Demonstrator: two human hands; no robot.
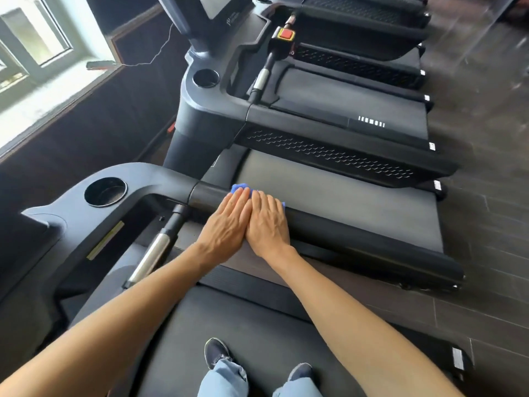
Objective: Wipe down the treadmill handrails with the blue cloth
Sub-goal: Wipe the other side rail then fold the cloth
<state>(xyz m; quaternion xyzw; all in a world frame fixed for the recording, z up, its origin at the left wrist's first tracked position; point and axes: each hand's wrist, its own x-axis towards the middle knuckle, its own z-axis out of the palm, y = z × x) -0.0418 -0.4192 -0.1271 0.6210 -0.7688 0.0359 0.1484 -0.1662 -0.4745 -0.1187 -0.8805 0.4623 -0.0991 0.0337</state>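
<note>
A thick black handrail (357,239) runs from the treadmill console out to the right. My left hand (226,224) and my right hand (267,224) lie side by side on top of it, near its console end. Both press down flat on the blue cloth (239,187), which is mostly hidden under the fingers. Only its far edge and a small right corner show past my fingertips. The rail's joint with the console arm (197,193) lies just left of my left hand.
The console arm holds a round cup holder (105,191). A chrome and black grip bar (156,247) slants below it. My feet (216,352) stand on the belt. More treadmills (343,110) line up beyond, and a window (37,38) is at the far left.
</note>
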